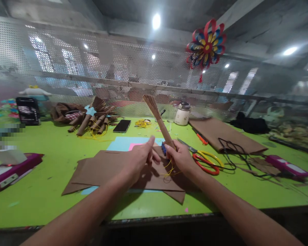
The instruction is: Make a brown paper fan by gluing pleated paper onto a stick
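My right hand (181,155) is closed round the lower end of a rolled brown paper bundle (160,123). The bundle tilts up to the left and its top end is fringed into strips. Thin yellow string (170,171) dangles below the grip, and a small dark blue item (164,149) that I cannot make out shows beside the fingers. Just left of the bundle is my left hand (140,159), thumb raised and fingers partly curled and apart, holding nothing visible. Under both hands lie brown paper sheets (102,167), over light blue paper (118,141) and pink paper (135,146).
Red-and-yellow-handled scissors (206,162) lie right of my right hand, near a black cable (227,152). More paper rolls (92,119), a phone (122,126) and yellow string (142,123) are behind. Folded brown paper (226,135) and a white jar (182,114) stand right.
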`<state>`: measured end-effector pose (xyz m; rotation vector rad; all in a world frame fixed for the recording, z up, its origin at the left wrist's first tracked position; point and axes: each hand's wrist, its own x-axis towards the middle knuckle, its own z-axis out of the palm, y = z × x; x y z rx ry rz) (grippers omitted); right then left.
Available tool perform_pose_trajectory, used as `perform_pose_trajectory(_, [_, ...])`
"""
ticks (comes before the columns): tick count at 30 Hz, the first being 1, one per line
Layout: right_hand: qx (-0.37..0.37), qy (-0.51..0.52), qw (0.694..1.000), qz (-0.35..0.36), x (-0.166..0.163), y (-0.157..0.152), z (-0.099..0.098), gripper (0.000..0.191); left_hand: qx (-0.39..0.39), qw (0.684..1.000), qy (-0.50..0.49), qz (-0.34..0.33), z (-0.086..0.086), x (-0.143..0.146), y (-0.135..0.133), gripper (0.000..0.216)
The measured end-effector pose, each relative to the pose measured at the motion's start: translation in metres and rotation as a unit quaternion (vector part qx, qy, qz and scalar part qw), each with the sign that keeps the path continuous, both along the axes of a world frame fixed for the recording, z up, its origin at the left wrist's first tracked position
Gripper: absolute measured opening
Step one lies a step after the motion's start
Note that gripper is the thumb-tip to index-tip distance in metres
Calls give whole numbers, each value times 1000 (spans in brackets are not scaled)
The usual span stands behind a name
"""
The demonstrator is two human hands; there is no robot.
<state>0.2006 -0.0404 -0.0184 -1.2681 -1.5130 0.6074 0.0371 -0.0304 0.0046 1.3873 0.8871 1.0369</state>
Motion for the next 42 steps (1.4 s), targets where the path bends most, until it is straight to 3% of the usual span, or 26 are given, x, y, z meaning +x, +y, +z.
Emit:
perform_pose_trajectory(2, [17,-33,999,-9,0,0,-2,17,-15,999,-26,34,1,0,2,18])
perform_pose_trajectory(6, [59,-102,993,-29,-7,-2,-4,14,-42,993,-103,43,1,3,6,38])
perform_pose_trajectory(10, [110,-172,978,-47,-19,-8,-7,12,-29,990,-139,-11,-2,7,5,31])
perform_pose_trajectory(14, [108,-235,965,-35,-27,-17,-10,22,-36,989,-140,30,-5,8,5,29])
perform_pose_trajectory(20, [81,-157,984,34,-31,-22,-8,44,-79,978,-189,25,2,4,7,18])
perform_pose_trajectory(23, [41,-105,992,60,-31,-25,-1,43,-74,971,-218,67,10,-2,11,14])
perform_pose_trajectory(27, [-76,2,990,117,-27,-27,4,33,-65,964,-236,101,14,-9,18,12])
perform_pose_trajectory(31, [-174,112,961,186,-19,-26,4,32,-68,958,-254,113,12,-13,26,9])
perform_pose_trajectory(36, [-228,198,919,254,-13,-27,7,29,-74,958,-245,130,9,-16,32,8])
perform_pose_trajectory(42, [-293,166,888,312,-14,-37,12,28,-91,954,-238,160,10,-22,40,9])
